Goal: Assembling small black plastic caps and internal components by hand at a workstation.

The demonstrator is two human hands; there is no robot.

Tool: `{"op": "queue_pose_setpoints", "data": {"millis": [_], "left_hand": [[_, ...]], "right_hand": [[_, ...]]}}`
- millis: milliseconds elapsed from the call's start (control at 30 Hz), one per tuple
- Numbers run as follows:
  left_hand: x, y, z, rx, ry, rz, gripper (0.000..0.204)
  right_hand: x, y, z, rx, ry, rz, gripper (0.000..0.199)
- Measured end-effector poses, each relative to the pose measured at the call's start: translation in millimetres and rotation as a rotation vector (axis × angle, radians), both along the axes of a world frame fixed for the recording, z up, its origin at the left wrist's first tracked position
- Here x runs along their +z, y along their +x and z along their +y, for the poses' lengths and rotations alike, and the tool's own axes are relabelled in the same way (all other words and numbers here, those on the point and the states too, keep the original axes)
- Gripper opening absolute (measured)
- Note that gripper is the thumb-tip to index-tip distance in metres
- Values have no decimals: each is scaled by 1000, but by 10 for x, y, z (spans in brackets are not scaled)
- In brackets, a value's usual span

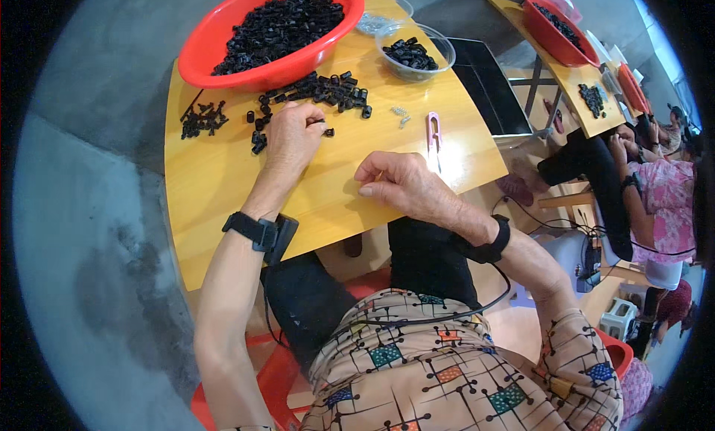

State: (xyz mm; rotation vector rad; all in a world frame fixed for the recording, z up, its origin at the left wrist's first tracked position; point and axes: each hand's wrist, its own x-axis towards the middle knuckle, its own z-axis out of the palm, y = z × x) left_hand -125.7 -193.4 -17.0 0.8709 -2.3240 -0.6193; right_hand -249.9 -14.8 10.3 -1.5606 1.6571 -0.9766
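On tabletop [223,178]: left hand [292,137] pinching black part [328,132] beside pile [328,90] at 12 o'clock; right hand [398,181] curled, contents unclear. Take one piece, fingertips only, without scattering pile.

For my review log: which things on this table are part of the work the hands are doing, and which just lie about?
In use:
left hand on a small black piece
loose black pieces
right hand, fingers curled

Lying about:
pink snips
red bowl
clear bowl
small metal springs

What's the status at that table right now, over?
Left hand pinching a small black part beside the loose pile. Right hand curled on the table. Nothing in the way.
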Motion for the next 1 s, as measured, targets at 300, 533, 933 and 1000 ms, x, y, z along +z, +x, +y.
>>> {"op": "queue_pose_setpoints", "data": {"millis": [300,533,933,1000], "left_hand": [[43,382,274,82,504,38,12],[-43,638,611,60,652,306,13],[-107,663,663,25,510,389,11],[-106,661,666,14,481,362,11]], "right_hand": [[126,-673,14,-195,-74,215,10],[73,-942,-175,-283,-148,430,11],[-81,-1007,-366,-91,-262,798,2],[-96,-1004,-361,-85,-251,821,3]]}}
